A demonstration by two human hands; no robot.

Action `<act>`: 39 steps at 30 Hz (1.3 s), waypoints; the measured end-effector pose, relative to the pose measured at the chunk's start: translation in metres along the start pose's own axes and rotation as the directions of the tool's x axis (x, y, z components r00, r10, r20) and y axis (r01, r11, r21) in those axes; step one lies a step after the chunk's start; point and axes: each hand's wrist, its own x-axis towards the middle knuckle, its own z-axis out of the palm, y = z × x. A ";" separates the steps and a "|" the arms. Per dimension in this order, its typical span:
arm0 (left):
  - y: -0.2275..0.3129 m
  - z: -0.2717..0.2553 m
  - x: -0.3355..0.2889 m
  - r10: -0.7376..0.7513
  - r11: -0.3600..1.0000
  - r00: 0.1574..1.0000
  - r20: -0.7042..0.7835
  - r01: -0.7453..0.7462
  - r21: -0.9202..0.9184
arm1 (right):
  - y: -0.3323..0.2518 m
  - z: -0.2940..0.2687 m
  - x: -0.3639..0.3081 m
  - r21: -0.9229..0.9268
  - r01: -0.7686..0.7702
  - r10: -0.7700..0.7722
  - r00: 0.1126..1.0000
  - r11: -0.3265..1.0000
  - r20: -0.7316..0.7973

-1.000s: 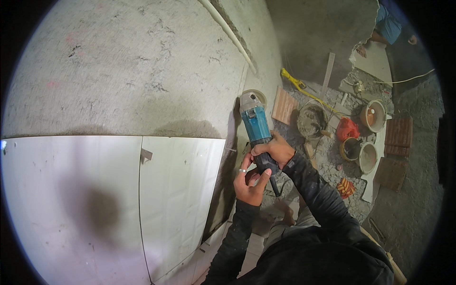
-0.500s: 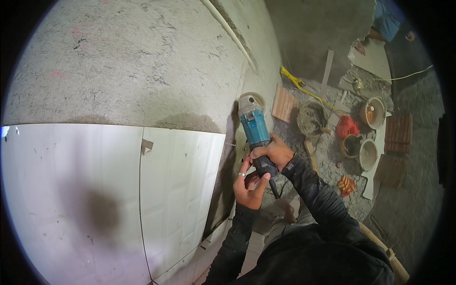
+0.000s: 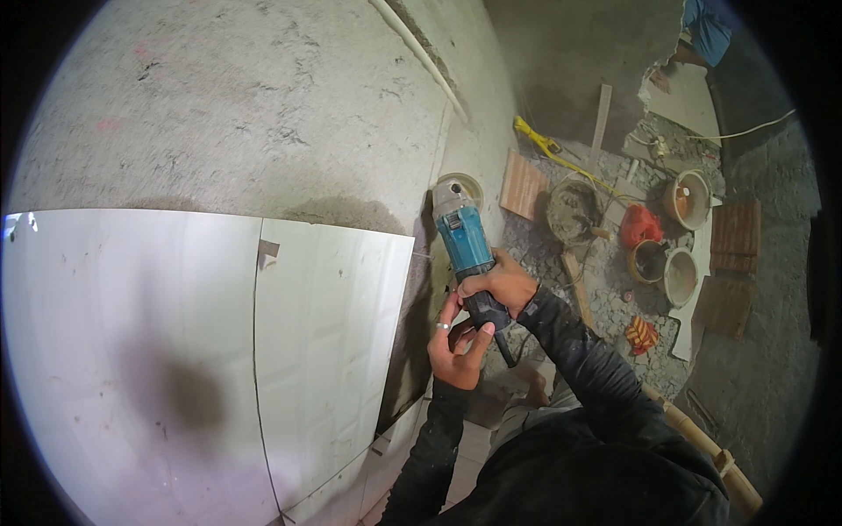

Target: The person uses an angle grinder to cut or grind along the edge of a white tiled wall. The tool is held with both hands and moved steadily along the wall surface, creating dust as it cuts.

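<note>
Left fingers [image 3: 443, 337], right fingers [image 3: 478, 282] gripping blue grinder [image 3: 468, 238] | white tiles [image 3: 333, 324] left | buckets [image 3: 681, 279], rubble [image 3: 610, 307] right

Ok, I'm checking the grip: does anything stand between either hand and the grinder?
Nothing visible. The bare right hand holds the dark handle of the grinder, and the bare left hand touches it too.

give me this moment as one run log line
right hand: gripping blue angle grinder | left hand: touching its rear end | white tiles: left of grinder
</note>
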 end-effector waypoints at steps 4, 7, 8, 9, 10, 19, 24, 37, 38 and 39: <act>0.000 -0.002 -0.003 -0.006 1.000 1.000 0.003 0.006 -0.014 | 0.001 0.003 -0.001 0.035 0.002 -0.001 1.000 0.999 -0.025; -0.002 -0.003 -0.004 -0.011 1.000 1.000 0.001 0.011 -0.026 | 0.003 0.004 -0.001 0.038 -0.013 0.016 0.998 0.999 -0.057; -0.001 -0.002 -0.005 -0.013 1.000 1.000 -0.002 0.013 -0.024 | 0.001 0.004 -0.002 0.034 -0.024 0.025 0.998 0.999 -0.050; -0.002 -0.003 -0.005 -0.015 1.000 1.000 -0.005 0.015 -0.023 | 0.002 0.003 -0.002 0.026 -0.039 0.040 0.997 0.999 -0.063; -0.002 -0.003 -0.006 -0.011 1.000 1.000 -0.002 0.011 -0.018 | 0.002 0.003 -0.002 0.032 -0.040 0.041 0.999 0.999 -0.030; 0.001 -0.006 -0.014 -0.025 1.000 1.000 0.004 0.025 -0.004 | 0.012 0.003 -0.009 -0.009 -0.053 0.052 0.996 0.999 -0.070; 0.000 -0.008 -0.022 -0.027 0.999 1.000 0.003 0.027 -0.023 | 0.017 0.004 -0.015 -0.027 -0.052 0.051 0.997 0.998 -0.050; 0.003 -0.011 -0.033 -0.012 1.000 1.000 0.005 0.012 0.009 | 0.013 0.015 -0.033 -0.004 -0.024 0.024 1.000 1.000 -0.017; 0.003 -0.011 -0.034 -0.013 1.000 1.000 0.006 0.013 0.007 | 0.013 0.015 -0.033 -0.004 -0.021 0.020 1.000 1.000 -0.015; 0.004 -0.010 -0.034 -0.016 1.000 1.000 0.010 0.016 -0.004 | 0.013 0.015 -0.034 -0.003 -0.030 0.030 0.999 1.000 -0.027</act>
